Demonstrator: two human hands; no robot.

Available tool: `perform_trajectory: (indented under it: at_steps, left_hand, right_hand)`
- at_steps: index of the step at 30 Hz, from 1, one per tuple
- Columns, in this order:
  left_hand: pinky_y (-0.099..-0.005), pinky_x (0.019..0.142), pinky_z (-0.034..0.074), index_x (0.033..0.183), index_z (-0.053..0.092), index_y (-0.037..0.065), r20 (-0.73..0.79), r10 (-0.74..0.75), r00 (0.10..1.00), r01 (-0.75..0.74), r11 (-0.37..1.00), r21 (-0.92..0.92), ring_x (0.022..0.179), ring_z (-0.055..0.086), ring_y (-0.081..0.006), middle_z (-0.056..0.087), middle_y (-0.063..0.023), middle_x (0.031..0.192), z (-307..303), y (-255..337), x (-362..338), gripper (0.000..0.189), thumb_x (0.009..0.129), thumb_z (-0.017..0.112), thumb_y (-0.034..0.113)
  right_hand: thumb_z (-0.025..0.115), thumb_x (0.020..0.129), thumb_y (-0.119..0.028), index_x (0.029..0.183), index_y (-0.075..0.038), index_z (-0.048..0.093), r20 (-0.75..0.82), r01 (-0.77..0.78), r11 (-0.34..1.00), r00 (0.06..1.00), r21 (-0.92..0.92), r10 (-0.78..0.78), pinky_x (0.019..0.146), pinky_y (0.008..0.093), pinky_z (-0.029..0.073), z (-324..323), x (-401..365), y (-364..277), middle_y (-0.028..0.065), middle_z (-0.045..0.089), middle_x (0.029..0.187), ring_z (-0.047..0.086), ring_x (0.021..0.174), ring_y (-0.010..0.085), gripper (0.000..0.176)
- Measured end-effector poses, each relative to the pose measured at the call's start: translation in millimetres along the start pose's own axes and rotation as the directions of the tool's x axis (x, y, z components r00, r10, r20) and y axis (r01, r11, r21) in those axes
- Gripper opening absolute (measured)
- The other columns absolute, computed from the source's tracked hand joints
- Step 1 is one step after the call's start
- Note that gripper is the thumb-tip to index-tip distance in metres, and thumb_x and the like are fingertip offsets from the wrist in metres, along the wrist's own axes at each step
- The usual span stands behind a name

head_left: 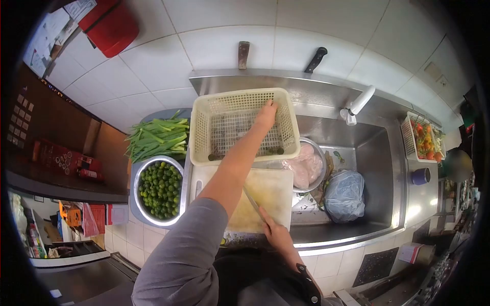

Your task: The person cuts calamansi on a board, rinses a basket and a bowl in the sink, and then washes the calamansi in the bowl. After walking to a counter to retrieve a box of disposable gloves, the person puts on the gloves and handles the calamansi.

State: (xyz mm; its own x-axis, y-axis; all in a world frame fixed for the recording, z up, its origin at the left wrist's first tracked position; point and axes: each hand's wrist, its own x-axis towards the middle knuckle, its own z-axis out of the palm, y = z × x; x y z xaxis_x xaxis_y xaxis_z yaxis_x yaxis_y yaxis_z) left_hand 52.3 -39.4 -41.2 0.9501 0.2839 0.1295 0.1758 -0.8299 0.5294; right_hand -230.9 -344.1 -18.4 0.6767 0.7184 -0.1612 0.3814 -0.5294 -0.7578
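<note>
My left hand reaches across into a cream plastic basket, its fingers closed against the inner far wall near the right corner. The basket stands behind a white cutting board, with a few small dark green bits on its bottom. My right hand is wrapped round the handle of a kitchen knife, low over the board's front part. The blade points away and to the left, its tip partly behind my left forearm. Yellowish wet stains mark the board.
Left are green onions and a steel bowl of small green citrus fruits. Right, a metal bowl of raw chicken and a tied plastic bag lie in the sink below a faucet. A vegetable basket stands beyond.
</note>
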Motion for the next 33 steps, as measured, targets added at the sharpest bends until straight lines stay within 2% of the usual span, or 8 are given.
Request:
perform_trajectory:
  at_steps: [5,9,11,16,18,25,27,33]
  left_hand:
    - [-0.0425,0.092,0.051,0.111,0.061,0.001,-0.007,0.055,0.998,-0.055,0.998,-0.012,0.105,0.062,-0.0361,0.062,-0.0183,0.107,-15,8,-12,0.030,0.081,0.065,0.002]
    - [-0.0341,0.078,0.058,0.106,0.065,0.001,-0.258,0.063,0.964,-0.191,0.839,-0.510,0.084,0.066,-0.0274,0.062,-0.0145,0.110,-75,37,-86,0.027,0.080,0.067,-0.003]
    - [-0.0293,0.076,0.057,0.111,0.066,0.002,-0.340,0.015,0.940,-0.200,0.833,-0.516,0.085,0.067,-0.0203,0.061,-0.0129,0.109,-112,46,-155,0.029,0.082,0.069,-0.001]
    - [-0.0283,0.078,0.055,0.114,0.067,0.002,-0.297,-0.284,0.911,0.082,0.833,-0.546,0.087,0.068,-0.0173,0.067,-0.0098,0.100,-89,8,-316,0.028,0.085,0.069,0.001]
    - [-0.0272,0.082,0.053,0.114,0.067,0.001,-0.206,-0.506,0.838,0.193,0.627,-0.755,0.094,0.065,-0.0148,0.067,-0.0090,0.106,-71,3,-360,0.027,0.088,0.067,-0.002]
    - [-0.0274,0.079,0.054,0.108,0.069,0.000,-0.224,-0.525,0.821,0.299,0.730,-0.615,0.091,0.067,-0.0160,0.070,-0.0093,0.100,-46,-6,-400,0.025,0.083,0.072,-0.002]
    - [-0.0284,0.070,0.053,0.100,0.071,0.003,-0.339,-0.474,0.813,0.178,0.755,-0.630,0.080,0.067,-0.0180,0.068,-0.0088,0.095,-41,-9,-397,0.022,0.079,0.076,0.000]
    - [-0.0270,0.071,0.054,0.099,0.072,0.000,-0.409,-0.386,0.827,0.143,0.847,-0.512,0.083,0.066,-0.0193,0.065,-0.0098,0.097,-43,-9,-396,0.021,0.079,0.075,-0.002]
  right_hand:
    - [0.055,0.095,-0.017,0.152,-0.031,0.029,0.081,-0.080,0.997,0.994,-0.006,0.080,0.066,0.0567,0.049,-2,1,1,0.0279,0.065,0.079,0.064,0.072,0.0471,0.064]
    - [0.054,0.096,-0.017,0.152,-0.031,0.029,0.095,-0.086,0.996,0.992,-0.001,0.086,0.068,0.0564,0.049,-6,1,-4,0.0280,0.066,0.084,0.064,0.076,0.0475,0.063]
    - [0.053,0.096,-0.016,0.152,-0.030,0.028,0.117,-0.095,0.995,0.988,-0.026,0.098,0.068,0.0563,0.049,-9,2,-7,0.0281,0.066,0.085,0.064,0.077,0.0475,0.064]
    - [0.050,0.098,-0.016,0.153,-0.024,0.027,0.027,0.087,0.993,0.996,0.083,-0.090,0.064,0.0560,0.047,1,-2,-7,0.0295,0.063,0.076,0.062,0.070,0.0479,0.061]
    - [0.048,0.098,-0.015,0.154,-0.020,0.026,0.091,0.076,0.991,0.992,0.108,-0.086,0.066,0.0558,0.046,-3,-1,-19,0.0310,0.062,0.078,0.062,0.071,0.0487,0.060]
    - [0.049,0.097,-0.009,0.154,-0.021,0.028,0.154,0.089,0.986,0.982,0.141,-0.111,0.072,0.0520,0.047,13,-11,-36,0.0317,0.063,0.089,0.061,0.080,0.0489,0.062]
    - [0.049,0.097,-0.010,0.154,-0.022,0.028,0.178,0.081,0.992,0.979,0.095,-0.097,0.073,0.0521,0.047,13,-16,-39,0.0316,0.063,0.090,0.062,0.080,0.0488,0.061]
    - [0.048,0.098,-0.012,0.154,-0.024,0.027,0.204,0.072,0.994,0.975,0.084,-0.088,0.071,0.0546,0.045,4,-25,-46,0.0306,0.063,0.080,0.061,0.076,0.0491,0.061]
